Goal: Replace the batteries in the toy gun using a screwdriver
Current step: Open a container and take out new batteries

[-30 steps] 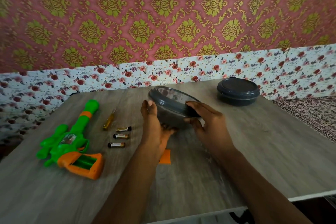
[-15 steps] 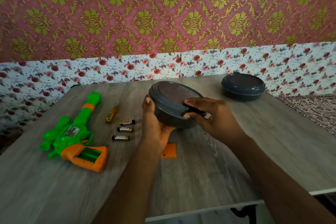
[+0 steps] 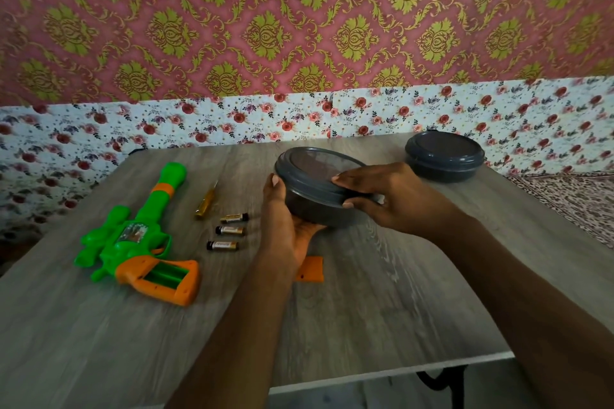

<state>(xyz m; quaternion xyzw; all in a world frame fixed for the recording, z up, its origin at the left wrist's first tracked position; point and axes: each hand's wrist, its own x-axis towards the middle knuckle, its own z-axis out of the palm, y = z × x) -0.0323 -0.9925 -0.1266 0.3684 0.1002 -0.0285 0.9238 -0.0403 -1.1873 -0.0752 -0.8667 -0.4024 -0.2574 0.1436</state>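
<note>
A green and orange toy gun (image 3: pixel 136 239) lies at the left of the table with its orange grip compartment uncovered. Its orange cover (image 3: pixel 310 270) lies under my left forearm. Three batteries (image 3: pixel 229 231) sit in a column beside a yellow-handled screwdriver (image 3: pixel 206 201). Both hands hold a dark grey lidded round container (image 3: pixel 315 188), tilted and lifted off the table. My left hand (image 3: pixel 285 226) cups it from below and the left side. My right hand (image 3: pixel 385 197) grips the lid's rim on the right.
A second grey lidded container (image 3: pixel 443 156) stands at the back right of the wooden table (image 3: pixel 365 309). The table's front edge runs across the lower frame. A patterned rug (image 3: pixel 571 199) lies to the right.
The container has been raised and tilted more toward me. My right hand has closed further over the lid's rim.
</note>
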